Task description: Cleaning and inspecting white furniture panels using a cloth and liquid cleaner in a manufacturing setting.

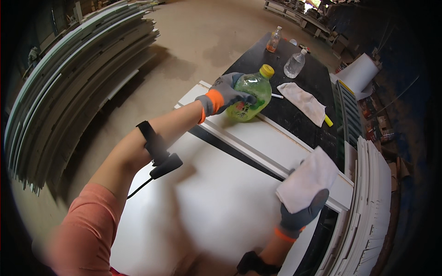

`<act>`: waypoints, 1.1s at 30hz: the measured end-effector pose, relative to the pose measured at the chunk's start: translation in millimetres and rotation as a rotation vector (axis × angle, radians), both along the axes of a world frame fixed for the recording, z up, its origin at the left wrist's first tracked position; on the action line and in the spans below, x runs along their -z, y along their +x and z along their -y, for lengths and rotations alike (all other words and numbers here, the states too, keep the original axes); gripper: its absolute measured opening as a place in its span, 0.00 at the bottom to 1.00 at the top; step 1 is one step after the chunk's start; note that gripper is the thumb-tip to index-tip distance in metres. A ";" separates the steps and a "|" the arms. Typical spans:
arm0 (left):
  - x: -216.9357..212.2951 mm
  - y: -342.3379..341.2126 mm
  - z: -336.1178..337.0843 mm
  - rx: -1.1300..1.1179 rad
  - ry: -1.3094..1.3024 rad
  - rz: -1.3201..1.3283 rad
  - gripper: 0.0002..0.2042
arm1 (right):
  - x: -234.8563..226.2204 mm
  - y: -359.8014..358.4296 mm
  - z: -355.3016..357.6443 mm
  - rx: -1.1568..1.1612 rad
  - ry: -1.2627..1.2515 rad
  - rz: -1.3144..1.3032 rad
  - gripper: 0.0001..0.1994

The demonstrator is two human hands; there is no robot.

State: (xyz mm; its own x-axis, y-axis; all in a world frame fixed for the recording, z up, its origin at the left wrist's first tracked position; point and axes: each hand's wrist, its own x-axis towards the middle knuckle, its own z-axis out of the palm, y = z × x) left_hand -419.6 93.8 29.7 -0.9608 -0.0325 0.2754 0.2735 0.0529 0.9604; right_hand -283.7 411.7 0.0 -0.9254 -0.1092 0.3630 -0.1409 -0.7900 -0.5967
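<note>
My left hand point(225, 94), in a grey glove with an orange cuff, grips a green plastic bottle point(253, 94) with a yellow cap. The bottle rests tilted on the far edge of a white panel point(216, 193). My right hand point(301, 211), gloved the same way, holds a folded white cloth point(306, 177) over the panel's right side, near its raised white frame strip point(267, 138). A black strap with a cabled device point(159, 154) sits on my left forearm.
A black table point(267, 60) beyond the panel carries a clear bottle point(294, 63), a small bottle of orange liquid point(274, 40), a white rag point(305, 102) and a yellow-tipped marker point(328, 120). Stacked white panels stand left point(78, 78) and right point(373, 202). A white roll point(361, 73) lies far right.
</note>
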 end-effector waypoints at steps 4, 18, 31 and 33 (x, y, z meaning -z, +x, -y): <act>6.4 -4.3 1.5 -0.011 0.092 0.092 0.32 | 6.1 37.9 -26.9 0.364 0.292 0.145 0.30; 89.6 422.5 110.1 -0.580 -0.693 0.553 0.37 | 50.2 35.1 99.5 0.472 1.778 -0.353 0.30; 142.5 621.4 92.6 -0.827 -0.731 1.042 0.27 | 66.8 24.5 188.0 0.433 2.032 -0.702 0.31; 130.7 630.7 107.5 -0.772 -0.723 1.106 0.28 | 55.4 34.3 117.3 0.460 2.018 -0.510 0.32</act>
State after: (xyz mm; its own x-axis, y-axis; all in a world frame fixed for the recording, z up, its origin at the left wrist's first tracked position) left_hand 211.1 -13.6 -101.0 -0.5011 -0.7828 -0.3689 -0.8526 0.3737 0.3652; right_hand -249.4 294.4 -55.3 -0.8761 -0.4230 0.2312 -0.4710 0.8534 -0.2235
